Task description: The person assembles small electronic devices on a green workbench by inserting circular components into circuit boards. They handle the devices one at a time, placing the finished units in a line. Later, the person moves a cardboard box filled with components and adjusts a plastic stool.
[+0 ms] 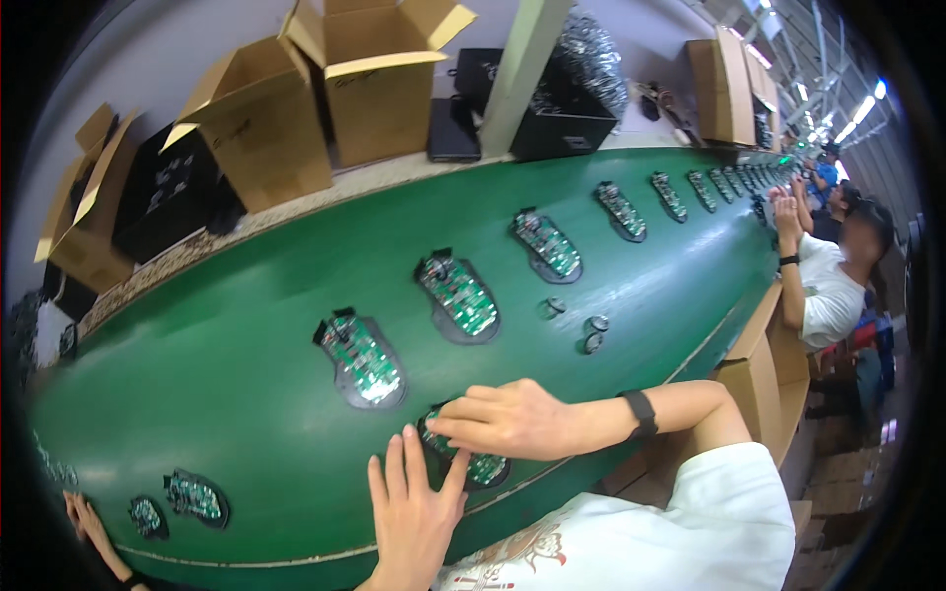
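Note:
Close to the belt's near edge lies a green circuit board in a dark oblong housing (485, 471), partly covered by my hands. My right hand (507, 419), with a black band at the wrist, reaches over it from the right. Its fingers are bent and pressed together on the board's upper left part; whether a small part sits under the fingertips is hidden. My left hand (414, 502) rests flat at the board's left side, fingers spread, thumb against its edge. Just beyond lies a similar board (363, 360), untouched.
A row of similar boards (458, 295) runs along the green belt (246, 364). Several small round parts (594, 333) lie right of centre. Cardboard boxes (384, 108) and a black bin (562, 133) line the far side. A co-worker (838, 276) sits at right; another person's hand (89, 527) shows lower left.

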Available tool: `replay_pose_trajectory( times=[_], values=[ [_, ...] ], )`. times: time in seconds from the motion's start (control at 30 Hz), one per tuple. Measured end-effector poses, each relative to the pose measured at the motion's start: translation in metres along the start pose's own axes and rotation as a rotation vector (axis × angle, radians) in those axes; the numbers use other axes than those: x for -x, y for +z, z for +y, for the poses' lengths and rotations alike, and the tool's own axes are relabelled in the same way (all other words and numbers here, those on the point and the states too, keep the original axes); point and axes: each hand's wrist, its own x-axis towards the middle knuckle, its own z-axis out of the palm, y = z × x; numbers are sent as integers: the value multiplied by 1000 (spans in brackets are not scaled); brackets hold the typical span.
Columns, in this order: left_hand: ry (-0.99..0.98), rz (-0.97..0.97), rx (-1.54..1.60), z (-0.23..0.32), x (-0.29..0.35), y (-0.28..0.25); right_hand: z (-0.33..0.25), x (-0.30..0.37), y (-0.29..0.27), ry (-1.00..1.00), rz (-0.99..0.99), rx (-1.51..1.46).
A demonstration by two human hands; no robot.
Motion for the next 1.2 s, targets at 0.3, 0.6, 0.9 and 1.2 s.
replay_pose_trajectory(
  times=[0.3, 0.6, 0.9, 1.2],
  values=[
    [-1, 24, -8, 2, -3, 0, -1, -8, -8, 46, -127, 7],
    [59, -16, 37, -8, -9, -9, -5, -15, -8, 8, -146, 46],
    [28, 40, 13, -6, -9, 1, -21, 13, -6, -66, -35, 252],
    [20, 5, -48, -17, -7, -10, -17, 0, -21, 193, 14, 55]
  ],
)
